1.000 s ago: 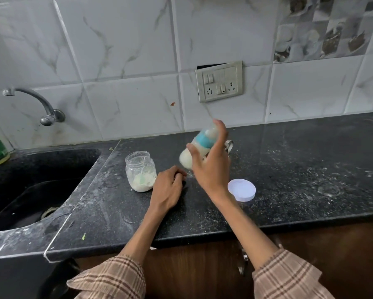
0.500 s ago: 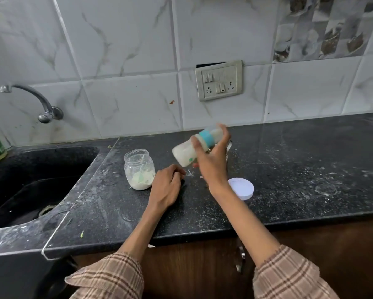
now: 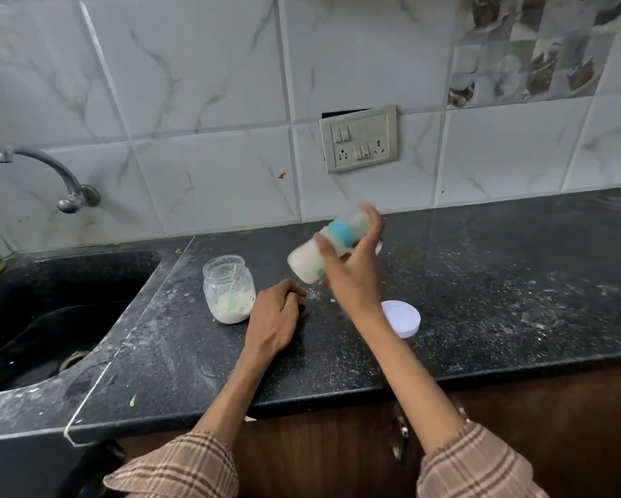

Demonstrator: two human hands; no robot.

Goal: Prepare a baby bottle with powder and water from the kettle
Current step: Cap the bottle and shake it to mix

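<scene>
The dark speckled counter (image 3: pixel 499 300) is dusted with white powder. Above it, the right hand (image 3: pixel 352 271) grips a tilted baby bottle (image 3: pixel 323 253) of milky liquid, base toward the open powder jar (image 3: pixel 229 289). The left hand (image 3: pixel 273 319) rests loosely curled and empty on the counter between jar and white lid (image 3: pixel 402 318).

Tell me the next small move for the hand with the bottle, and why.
Probably stand the bottle upright on the counter. The right hand holds it tilted in the air, capped and milky white, which suggests mixed contents. The left hand rests empty.
</scene>
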